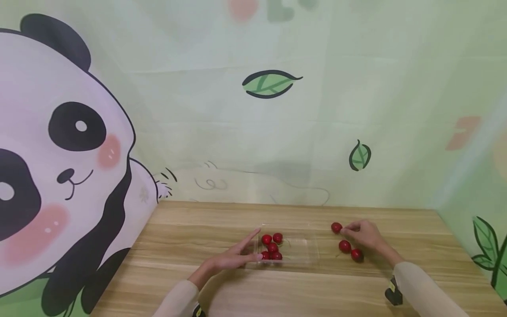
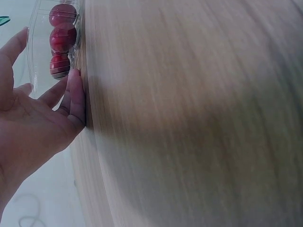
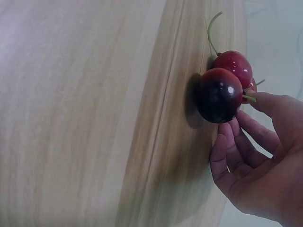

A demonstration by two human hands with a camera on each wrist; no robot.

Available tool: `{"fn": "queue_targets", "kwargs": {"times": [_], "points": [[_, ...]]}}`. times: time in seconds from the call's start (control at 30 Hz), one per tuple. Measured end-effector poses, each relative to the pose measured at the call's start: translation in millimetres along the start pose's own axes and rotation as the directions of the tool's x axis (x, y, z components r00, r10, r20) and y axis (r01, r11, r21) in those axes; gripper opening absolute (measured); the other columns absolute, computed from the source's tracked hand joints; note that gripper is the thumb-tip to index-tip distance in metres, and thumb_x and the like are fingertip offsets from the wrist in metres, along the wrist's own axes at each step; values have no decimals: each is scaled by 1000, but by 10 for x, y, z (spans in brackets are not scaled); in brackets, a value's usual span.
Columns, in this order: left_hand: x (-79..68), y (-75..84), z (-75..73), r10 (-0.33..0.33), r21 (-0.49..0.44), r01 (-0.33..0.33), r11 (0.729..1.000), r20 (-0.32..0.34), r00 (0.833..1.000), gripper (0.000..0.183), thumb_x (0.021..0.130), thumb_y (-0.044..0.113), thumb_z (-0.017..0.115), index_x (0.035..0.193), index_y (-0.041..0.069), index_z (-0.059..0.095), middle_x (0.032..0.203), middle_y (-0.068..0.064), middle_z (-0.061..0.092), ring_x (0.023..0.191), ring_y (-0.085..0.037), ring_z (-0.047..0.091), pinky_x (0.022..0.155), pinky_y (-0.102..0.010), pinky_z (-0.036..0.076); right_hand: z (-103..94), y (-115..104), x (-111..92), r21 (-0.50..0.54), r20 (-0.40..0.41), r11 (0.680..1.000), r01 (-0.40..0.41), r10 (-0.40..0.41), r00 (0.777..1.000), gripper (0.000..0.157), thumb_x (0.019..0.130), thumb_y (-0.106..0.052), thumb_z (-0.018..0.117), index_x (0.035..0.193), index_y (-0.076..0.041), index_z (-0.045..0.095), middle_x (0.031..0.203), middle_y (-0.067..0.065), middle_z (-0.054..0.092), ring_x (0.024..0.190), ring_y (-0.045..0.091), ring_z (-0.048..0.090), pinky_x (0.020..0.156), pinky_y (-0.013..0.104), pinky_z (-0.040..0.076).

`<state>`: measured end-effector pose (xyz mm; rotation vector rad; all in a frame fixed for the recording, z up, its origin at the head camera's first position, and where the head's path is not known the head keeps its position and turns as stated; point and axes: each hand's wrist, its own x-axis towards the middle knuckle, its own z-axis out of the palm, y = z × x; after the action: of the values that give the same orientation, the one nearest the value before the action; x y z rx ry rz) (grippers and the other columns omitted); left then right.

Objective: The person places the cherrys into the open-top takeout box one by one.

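A clear plastic box (image 1: 306,263) on the table holds several red cherries (image 1: 272,247) in its left part. My left hand (image 1: 233,257) rests at the left end of the box, thumb by the front edge and a straight finger reaching toward the back corner. In the left wrist view its fingers (image 2: 75,97) touch the clear wall. Right of the box, my right hand (image 1: 363,234) pinches a cherry (image 1: 336,227) at its right side with thumb and finger. Two more cherries, one red (image 1: 345,246) and one darker (image 3: 220,95), lie nearer me, just below that hand.
The wood-grain table (image 1: 190,237) ends at a pale green printed backdrop (image 1: 198,110). A large panda picture (image 1: 23,88) fills its left side. Black bands show at both sleeves (image 1: 420,281).
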<state>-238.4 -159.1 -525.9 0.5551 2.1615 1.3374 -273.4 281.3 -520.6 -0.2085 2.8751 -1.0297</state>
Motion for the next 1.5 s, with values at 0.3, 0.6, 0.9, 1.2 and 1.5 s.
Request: {"fn": "queue_targets", "kwargs": {"times": [0.3,0.6,0.9,1.2,1.5], "points": [[0,14,-2,0,0,0,1000,11,1000,86,101,45,61,165,33,5,165,-25,28,145,-48,40,112,-68,37,4,-85,-5,6,11,998,-70,70,998,38,99,-30,66,107,7,75,91,16,74,74,17,56,63,28,48],[-11,13,1,-6,-11,6,1000,9,1000,88,100,46,63,166,31,6,165,-27,26,145,-49,39,110,-66,41,17,-72,9,-4,18,999,-32,32,999,29,91,-18,75,104,7,74,102,24,76,88,27,70,78,42,59],[0,11,-3,-8,-8,8,1000,7,1000,89,99,47,63,166,31,6,165,-27,25,144,-48,40,110,-65,42,30,43,21,-15,-14,998,62,-62,998,17,92,-11,72,98,4,76,99,22,77,94,36,72,83,49,59],[-10,28,-12,-6,4,6,1000,7,1000,87,100,45,62,165,34,6,165,-25,27,145,-47,40,112,-66,38,39,37,10,6,-38,997,78,-78,996,21,96,-14,70,103,5,76,105,25,76,102,42,70,89,55,57],[-16,15,-11,-3,0,3,1000,14,1000,86,101,44,61,165,35,5,166,-24,27,144,-47,41,112,-68,37,77,26,41,32,-26,997,64,-63,998,25,97,-17,69,108,4,75,110,25,75,99,36,71,83,44,58]]}}
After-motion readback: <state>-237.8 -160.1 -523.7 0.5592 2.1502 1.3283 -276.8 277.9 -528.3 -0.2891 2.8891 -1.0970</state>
